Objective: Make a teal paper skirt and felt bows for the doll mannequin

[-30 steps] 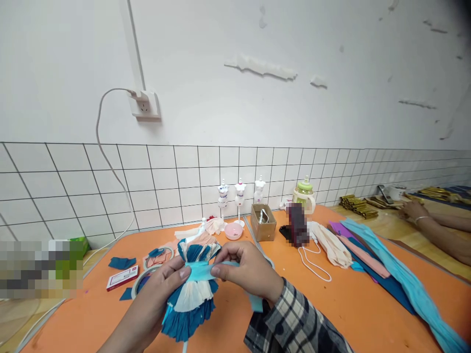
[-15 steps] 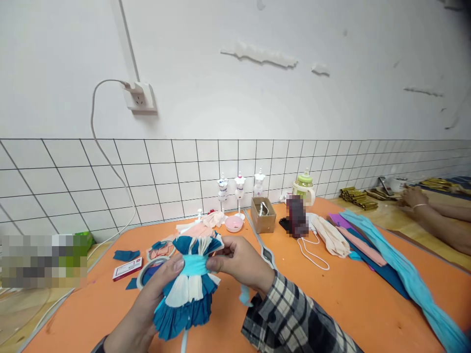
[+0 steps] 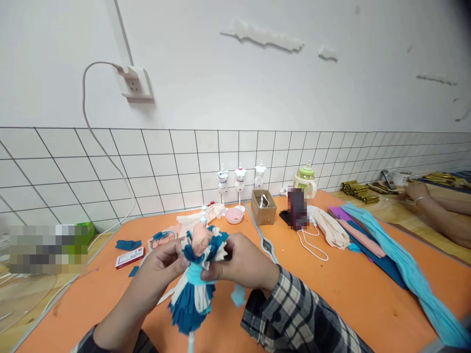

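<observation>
One ruffled blue-and-cream piece (image 3: 189, 308) is held above the orange desk (image 3: 331, 304), pinched about its waist between left hand (image 3: 156, 274) and right hand (image 3: 250, 262). Its long axis is set nearly upright.

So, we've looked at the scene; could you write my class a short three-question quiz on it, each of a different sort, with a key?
1. True or false: the left hand and the right hand both hold the ruffled blue-and-cream dress-shaped piece.

2. Choose one. The smooth band around its middle is:
A) purple
B) light blue
C) black

3. Fill in the gap: in the picture, the shallow round pink bowl is to the ____ of the open brown cardboard box.

Key:
1. True
2. B
3. left
</observation>
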Tool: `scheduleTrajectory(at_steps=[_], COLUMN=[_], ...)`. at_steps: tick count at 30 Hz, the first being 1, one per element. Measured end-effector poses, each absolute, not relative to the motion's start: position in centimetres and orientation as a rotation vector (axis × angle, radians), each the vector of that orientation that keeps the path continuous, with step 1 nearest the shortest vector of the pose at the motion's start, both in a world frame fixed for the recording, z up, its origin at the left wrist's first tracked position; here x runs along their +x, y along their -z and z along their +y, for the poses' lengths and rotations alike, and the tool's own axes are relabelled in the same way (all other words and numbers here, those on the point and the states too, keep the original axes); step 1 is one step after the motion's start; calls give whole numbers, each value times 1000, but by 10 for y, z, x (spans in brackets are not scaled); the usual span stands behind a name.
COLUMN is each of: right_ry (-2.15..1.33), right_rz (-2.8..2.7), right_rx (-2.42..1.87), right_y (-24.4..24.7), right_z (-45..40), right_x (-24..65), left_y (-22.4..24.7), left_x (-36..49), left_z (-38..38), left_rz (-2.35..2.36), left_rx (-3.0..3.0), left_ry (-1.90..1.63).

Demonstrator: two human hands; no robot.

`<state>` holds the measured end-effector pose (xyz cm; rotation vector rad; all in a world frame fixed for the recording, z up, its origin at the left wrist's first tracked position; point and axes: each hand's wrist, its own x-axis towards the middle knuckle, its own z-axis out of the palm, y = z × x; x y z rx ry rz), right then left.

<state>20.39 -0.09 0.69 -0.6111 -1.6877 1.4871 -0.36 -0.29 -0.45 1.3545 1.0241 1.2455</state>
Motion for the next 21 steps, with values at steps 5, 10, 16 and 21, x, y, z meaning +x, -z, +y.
scheduleTrajectory(at_steps=[5, 10, 16, 21], right_ry=[-1324, -1258, -1121, -1068], right_rz=[-1607, -1566, -1541, -1543], right_rx=[-752, -785, -922, -964], right_y=[-10, -8, -8, -2], right_z=[4, 9, 13, 16], right_x=[205, 205, 212, 209], left_y=[-6, -9, -13, -9], left_x=[-3, 7, 7, 14], left_z=[-12, -21, -21, -26], left_rz=[1165, 1130, 1351, 1173], left_rx=[1550, 1707, 1883, 1696], left_ry=[-1372, -1227, -1171, -1266])
